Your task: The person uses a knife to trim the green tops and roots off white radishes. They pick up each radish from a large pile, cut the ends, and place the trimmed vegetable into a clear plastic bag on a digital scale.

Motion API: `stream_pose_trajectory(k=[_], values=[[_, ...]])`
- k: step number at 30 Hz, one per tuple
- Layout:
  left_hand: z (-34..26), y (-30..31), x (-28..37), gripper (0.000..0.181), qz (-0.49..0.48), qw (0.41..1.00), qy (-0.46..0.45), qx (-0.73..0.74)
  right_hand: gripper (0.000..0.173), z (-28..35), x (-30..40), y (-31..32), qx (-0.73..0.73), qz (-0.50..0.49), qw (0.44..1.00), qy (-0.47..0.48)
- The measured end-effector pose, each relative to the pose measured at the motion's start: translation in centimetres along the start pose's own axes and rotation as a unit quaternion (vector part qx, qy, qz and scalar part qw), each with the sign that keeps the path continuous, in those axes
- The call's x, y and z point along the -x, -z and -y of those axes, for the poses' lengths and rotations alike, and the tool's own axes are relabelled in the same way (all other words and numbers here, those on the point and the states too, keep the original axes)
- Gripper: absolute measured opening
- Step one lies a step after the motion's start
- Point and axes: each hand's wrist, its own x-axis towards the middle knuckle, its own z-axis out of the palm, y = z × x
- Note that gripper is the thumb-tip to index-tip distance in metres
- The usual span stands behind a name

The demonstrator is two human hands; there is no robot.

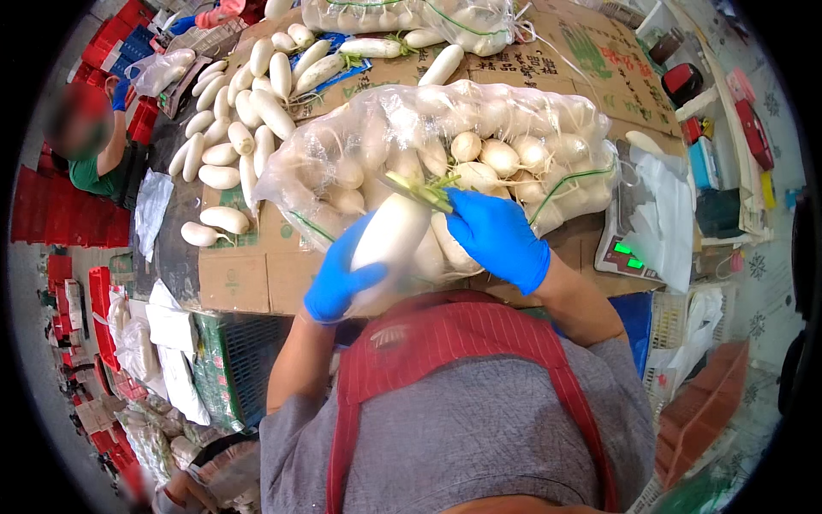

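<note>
My left hand [343,273], in a blue glove, grips a large white daikon radish [393,232] from its left side. The daikon tilts with its leaf end up and away from me. My right hand [498,238], gloved in blue too, is closed at that end. A thin knife blade [397,185] reaches from its fingers across the daikon's top; the handle is hidden in the hand. Cut green leaf stalks [427,191] lie on the blade, against my right fingertips. Just beyond both hands is a clear plastic bag [398,106] full of daikons, its mouth open towards me.
Loose daikons [247,115] are heaped at the left on the cardboard-covered table [234,276]. Another filled bag [411,16] lies at the back. To the right stands a digital scale [626,257] with plastic bags [664,218] over it. A co-worker [96,157] is at the far left.
</note>
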Motion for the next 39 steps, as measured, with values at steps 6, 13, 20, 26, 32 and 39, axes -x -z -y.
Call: stream_pose_trajectory(k=[6,13,20,26,32,39], values=[[-0.5,-0.4,-0.4,0.098,0.010,1.000,0.004,-0.004,0.029,-0.5,0.6,-0.7,-0.008,-0.030,0.999,0.017],[-0.3,-0.1,-0.8,0.100,0.016,0.999,0.011,-0.029,0.029,-0.4,0.4,-1.5,-0.028,-0.019,0.998,-0.059],[-0.3,1.6,-0.3,0.087,0.063,0.996,-0.026,-0.065,0.023,-6.9,0.4,-3.8,0.028,0.077,0.992,-0.097],[-4.3,1.2,-1.2,0.094,0.063,0.961,-0.093,-0.252,0.031,-4.8,0.3,-0.5,-0.359,0.090,0.918,-0.143],[-8.6,-1.8,-3.2,0.091,0.083,0.773,-0.217,-0.590,0.056,0.6,-0.9,1.1,-0.627,0.150,0.743,-0.180],[-4.3,0.5,-1.2,0.026,-0.282,0.927,-0.227,-0.094,0.069,-0.7,1.0,0.0,-0.618,0.004,0.775,-0.130]])
